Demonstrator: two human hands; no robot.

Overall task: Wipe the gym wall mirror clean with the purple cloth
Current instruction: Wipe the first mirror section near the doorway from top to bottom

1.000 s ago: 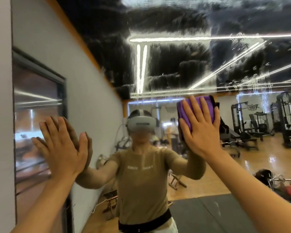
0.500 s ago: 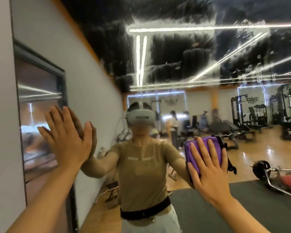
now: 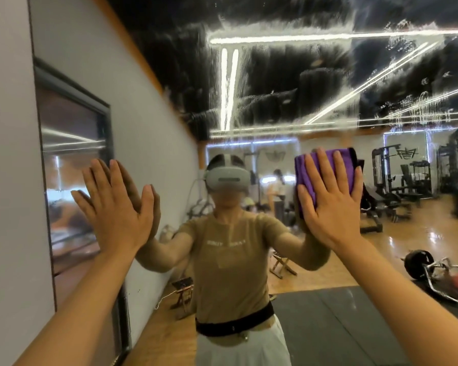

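Observation:
The gym wall mirror (image 3: 315, 83) fills most of the view, its upper part streaked with white smears and drip marks. A folded purple cloth (image 3: 306, 178) lies flat against the glass at centre right. My right hand (image 3: 331, 199) presses it to the mirror with straight, spread fingers. To the left, my left hand (image 3: 114, 207) rests flat on the glass, fingers straight, holding nothing. Both hands meet their own reflections.
A grey wall (image 3: 6, 180) borders the mirror on the left. The reflection shows a person in a headset, weight machines (image 3: 413, 178) at the right, a barbell (image 3: 423, 268) on dark floor mats and a wooden floor.
My right hand slid the cloth down the mirror and has now brought it back up to head height. My left hand stayed flat on the glass.

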